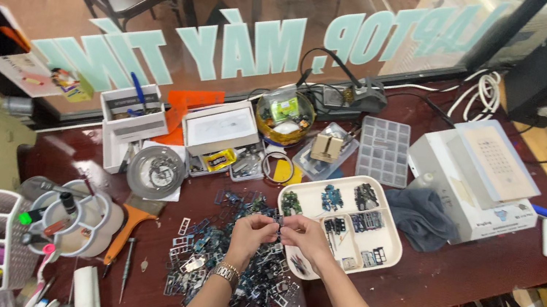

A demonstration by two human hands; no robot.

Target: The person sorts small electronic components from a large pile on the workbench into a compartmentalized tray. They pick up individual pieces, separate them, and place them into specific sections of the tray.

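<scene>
- A small dark part (279,231) is pinched between the fingertips of the left hand (251,232) and the right hand (303,235), which are brought together above the table (476,272).
- The part is held over the near left corner of the white compartment tray (385,257); it is too small for its long axis or heading to be told.
- A metal watch (226,272) is worn on the left wrist.
- A heap of small metal frames and dark parts (226,257) is spread under and left of the hands.
- Sorted dark parts are kept in the tray's compartments.
- A grey cloth (420,216) is laid just right of the tray, beside a white box (476,180).
- A clear organiser box (384,150) is set behind the tray.
</scene>
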